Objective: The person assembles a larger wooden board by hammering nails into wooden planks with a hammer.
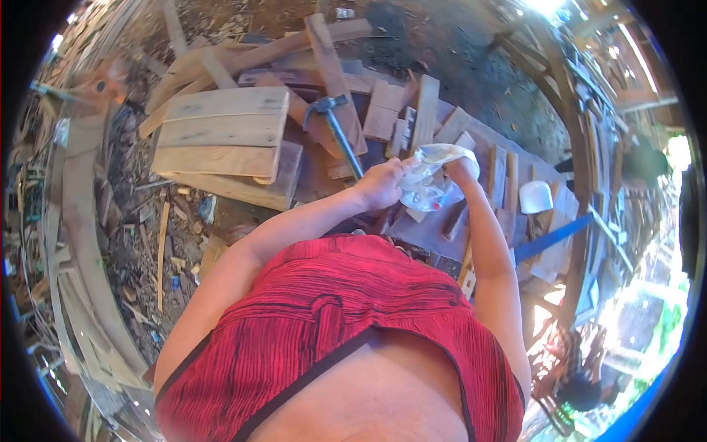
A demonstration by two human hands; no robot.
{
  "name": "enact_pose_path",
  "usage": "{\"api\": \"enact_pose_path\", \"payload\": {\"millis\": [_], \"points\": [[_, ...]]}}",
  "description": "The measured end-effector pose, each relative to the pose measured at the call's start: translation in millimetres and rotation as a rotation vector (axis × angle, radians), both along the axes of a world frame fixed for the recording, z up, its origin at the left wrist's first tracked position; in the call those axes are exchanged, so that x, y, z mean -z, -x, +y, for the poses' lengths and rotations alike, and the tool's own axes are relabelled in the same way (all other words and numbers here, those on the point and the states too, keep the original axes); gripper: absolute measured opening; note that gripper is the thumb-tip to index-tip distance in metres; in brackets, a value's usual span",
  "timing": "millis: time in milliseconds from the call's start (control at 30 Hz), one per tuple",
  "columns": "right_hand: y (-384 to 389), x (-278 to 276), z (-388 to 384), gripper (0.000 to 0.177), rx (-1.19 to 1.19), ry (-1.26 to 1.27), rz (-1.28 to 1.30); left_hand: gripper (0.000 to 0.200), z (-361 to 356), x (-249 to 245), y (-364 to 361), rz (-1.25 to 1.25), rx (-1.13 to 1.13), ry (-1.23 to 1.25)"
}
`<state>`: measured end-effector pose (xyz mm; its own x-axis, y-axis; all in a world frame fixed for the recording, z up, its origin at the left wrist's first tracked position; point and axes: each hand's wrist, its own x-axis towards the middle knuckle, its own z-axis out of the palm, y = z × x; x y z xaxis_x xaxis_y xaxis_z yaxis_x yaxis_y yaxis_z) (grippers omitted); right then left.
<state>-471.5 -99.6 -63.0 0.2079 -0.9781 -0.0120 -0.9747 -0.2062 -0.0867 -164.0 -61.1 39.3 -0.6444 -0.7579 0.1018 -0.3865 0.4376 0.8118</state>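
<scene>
Between my two hands is a clear plastic bag (423, 184) with a small red spot near its bottom. My left hand (381, 184) is closed on the bag's left edge. My right hand (462, 169) reaches into the bag's opening, and its fingers are hidden by the plastic. A hammer (337, 132) with a blue-green handle lies to the left of the bag, its head pointing away from me and its handle end close to my left hand. Short wood blocks (381, 110) lie on the work surface beyond the bag.
A slatted wooden panel (221, 129) sits at the left. On the right are a white rounded object (535, 197), a blue strip (554, 239) and more wood pieces (497, 177). Scrap wood and debris (177, 250) cover the ground at the left.
</scene>
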Motion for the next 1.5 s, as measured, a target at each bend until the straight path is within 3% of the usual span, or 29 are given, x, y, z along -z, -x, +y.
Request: {"api": "enact_pose_path", "payload": {"millis": [100,167,200,267,400,467,567,733,967,1167,1367,1500], "points": [[11,11,-5,0.021,0.066,-0.344,-0.171,0.066,1,-1,5,0.08,-0.027,-0.024],[-7,-17,3,0.02,0.571,-0.531,-0.841,0.069,0,-3,6,0.163,-0.069,-0.057],[-16,-37,9,0.02,0.579,-0.528,-0.843,0.069,-2,-1,6,0.163,-0.061,-0.058],[-27,-68,23,0.015,0.685,-0.559,-1.246,0.066,-3,5,5,0.19,-0.146,-0.049],[-23,-71,42,0.016,0.675,-0.698,-1.446,0.051,-6,17,2,0.148,-0.266,-0.136],[-37,-83,57,0.017,0.644,-0.708,-1.695,0.048,-6,26,1,0.163,-0.262,-0.123],[-60,-102,74,0.013,0.578,-0.714,-1.818,0.044,4,12,1,0.119,-0.285,-0.037],[-96,-118,89,0.009,0.476,-0.745,-2.141,0.034,16,-23,5,0.26,-0.085,0.029],[-117,-119,96,0.009,0.574,-0.716,-2.243,0.033,14,-33,8,0.338,-0.047,0.104],[-136,-112,106,0.013,0.568,-0.774,-2.337,0.018,13,-39,10,0.399,-0.072,0.196],[-154,-118,115,0.016,0.532,-0.794,-2.374,0.007,13,-41,-1,0.388,-0.093,0.169],[-164,-130,116,0.016,0.532,-0.843,-2.386,0.003,19,-49,-8,0.415,-0.13,-0.01]]}}
